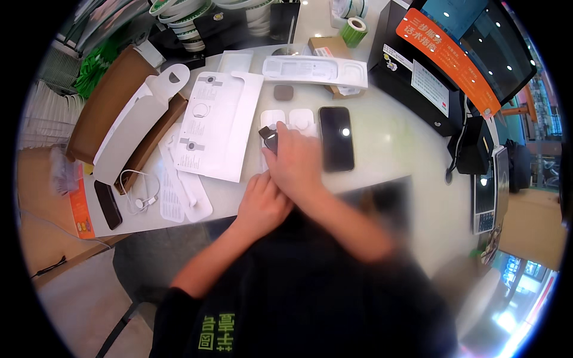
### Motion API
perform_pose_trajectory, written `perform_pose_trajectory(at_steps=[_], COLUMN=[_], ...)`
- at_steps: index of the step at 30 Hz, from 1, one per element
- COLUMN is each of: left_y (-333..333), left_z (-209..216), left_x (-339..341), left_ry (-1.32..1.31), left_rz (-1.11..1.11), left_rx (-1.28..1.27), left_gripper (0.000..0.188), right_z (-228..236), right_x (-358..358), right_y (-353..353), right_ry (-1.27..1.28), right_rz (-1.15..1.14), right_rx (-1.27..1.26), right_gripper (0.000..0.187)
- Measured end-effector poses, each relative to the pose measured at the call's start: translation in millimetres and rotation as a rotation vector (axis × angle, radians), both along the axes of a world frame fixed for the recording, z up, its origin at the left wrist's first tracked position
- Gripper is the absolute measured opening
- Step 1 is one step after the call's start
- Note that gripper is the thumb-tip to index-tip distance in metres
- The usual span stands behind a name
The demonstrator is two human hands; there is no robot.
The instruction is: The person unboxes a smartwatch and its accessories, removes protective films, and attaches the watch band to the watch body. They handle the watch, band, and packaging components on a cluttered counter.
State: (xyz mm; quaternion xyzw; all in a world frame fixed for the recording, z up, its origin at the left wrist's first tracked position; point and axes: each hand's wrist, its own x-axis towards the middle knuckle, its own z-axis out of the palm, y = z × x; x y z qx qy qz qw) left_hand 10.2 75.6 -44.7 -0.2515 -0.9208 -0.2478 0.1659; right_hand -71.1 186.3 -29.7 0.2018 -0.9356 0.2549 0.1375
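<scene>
My right hand [296, 156] has thumb and fingers closed on a small dark smartwatch [270, 139]. Just below it, my left hand [262, 206] is curled with its fingertips tucked against the right hand; what they hold, if anything, is hidden. A black smartphone [337, 140] lies flat to the right of my right hand. Beyond the watch are two small white rounded pieces, a left one [273, 117] and a right one [301, 117]. A brown rounded square [283, 92] lies behind them.
An unfolded white sleeve with watch drawings [209, 158] lies left of my hands. Farther left are an opened brown carton [107, 98], a white charging cable [142, 200] and a dark flat device [108, 204]. A long white tray [286, 69] lies behind; a display stand [412, 89] rises at right.
</scene>
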Motion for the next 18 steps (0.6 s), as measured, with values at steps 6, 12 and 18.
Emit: perform_pose_trajectory(at_steps=[6, 12, 18], left_y=[-1.6, -46.8, -110.0], left_z=[9.7, 22.3, -72.2], left_x=[6.0, 69.2, 235.9], left_ry=[-0.031, 0.004, -0.537], left_rz=[0.020, 0.125, 0.700], left_rx=[0.020, 0.070, 0.007], left_gripper=[0.036, 0.029, 0.010], right_z=[0.2, 12.0, 25.9], right_x=[0.2, 10.5, 36.0], right_y=[-0.9, 11.8, 70.0], right_ry=[-0.036, -0.016, 0.083], right_rz=[-0.034, -0.052, 0.149], right_rx=[0.145, 0.217, 0.035], right_gripper=[0.060, 0.063, 0.041])
